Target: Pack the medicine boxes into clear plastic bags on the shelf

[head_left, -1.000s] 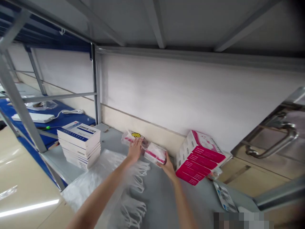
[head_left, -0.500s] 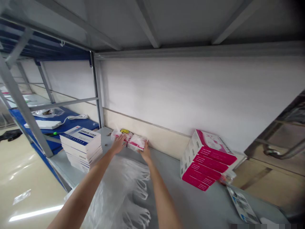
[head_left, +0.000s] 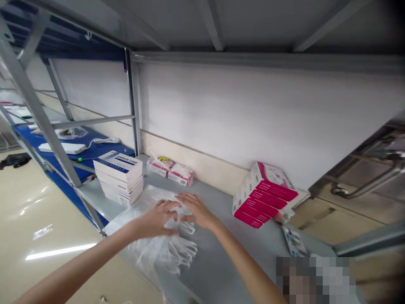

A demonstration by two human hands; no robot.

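Note:
My left hand [head_left: 160, 218] hovers over a pile of clear plastic bags [head_left: 164, 253], its fingers apart and curved. Close beside it, my right hand [head_left: 196, 210] is also open above the bags, with nothing in its fingers. Against the wall at the back of the shelf lie two small pink-and-white boxes in clear plastic, the left box [head_left: 159, 166] and the right box [head_left: 181, 174]. To the left of the bags stands a stack of white-and-blue boxes [head_left: 119, 175].
A stack of pink-and-white boxes [head_left: 264, 194] stands on the grey shelf [head_left: 218, 257] at the right. A blister-like flat pack [head_left: 294, 240] lies near it. Metal posts [head_left: 47, 114] rise at the left, and a white power strip [head_left: 65, 148] sits on a blue shelf beyond.
Both hands have let go of the two wrapped pink-and-white boxes by the wall and drawn back over the plastic bags. The view has shifted slightly.

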